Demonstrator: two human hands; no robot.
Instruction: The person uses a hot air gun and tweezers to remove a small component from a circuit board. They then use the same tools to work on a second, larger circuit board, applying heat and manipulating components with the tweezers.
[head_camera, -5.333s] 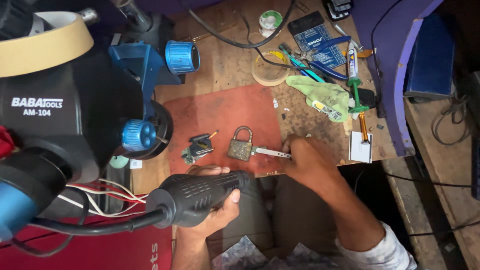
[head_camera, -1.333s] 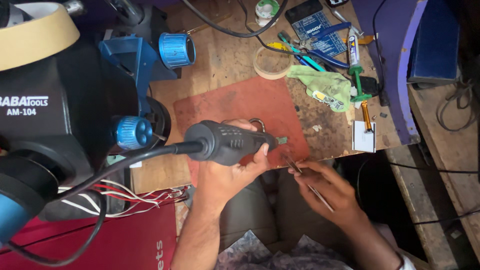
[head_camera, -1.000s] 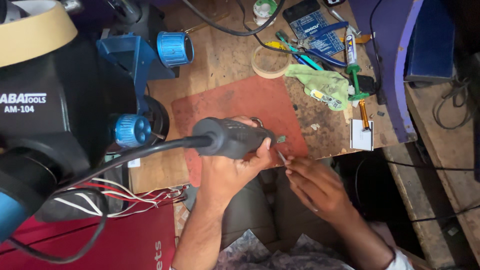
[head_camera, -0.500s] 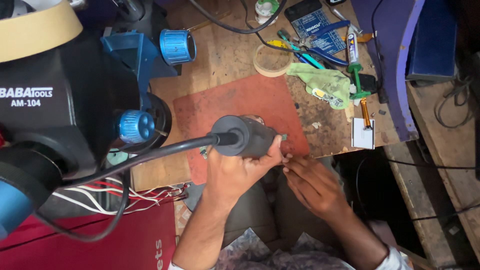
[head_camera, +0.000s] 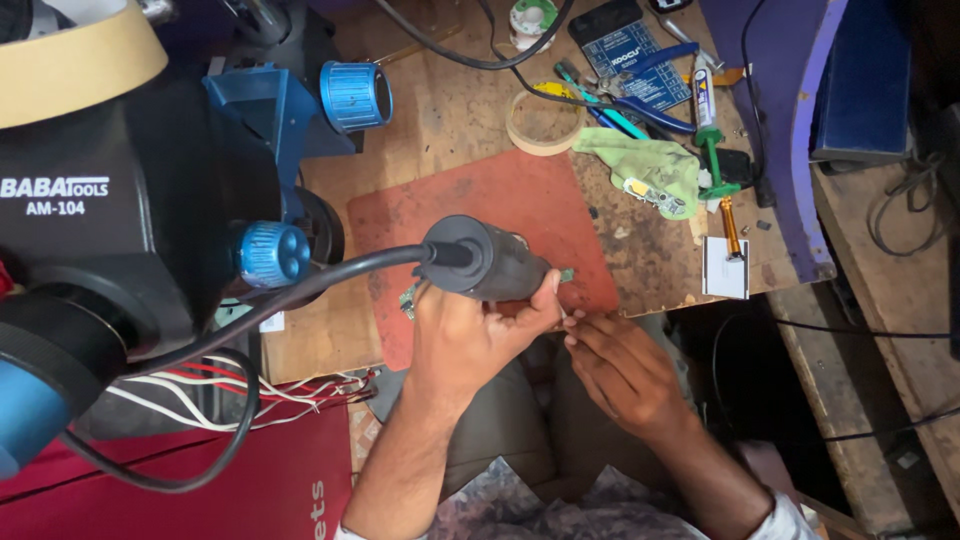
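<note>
- The left hand (head_camera: 470, 325) is wrapped around a black rotary tool handpiece (head_camera: 488, 263), thumb along its front end
- The handpiece lies level over the near edge of the red work mat (head_camera: 470, 195), tip pointing right; its black cable (head_camera: 300, 295) runs off left
- The right hand (head_camera: 615, 365) sits just right of the tip, fingers pinched at a small thin piece too small to make out
- A stereo microscope (head_camera: 120, 220) fills the left; a green cloth (head_camera: 645, 165) and tape roll (head_camera: 545, 122) lie beyond the mat

Handheld rotary tool (head_camera: 490, 265): matt black plastic body, smooth rubber cable. Work mat (head_camera: 480, 215): dull red, scuffed. Bench top (head_camera: 450, 110): bare worn wood. Cloth (head_camera: 645, 165): green, crumpled fabric.
</note>
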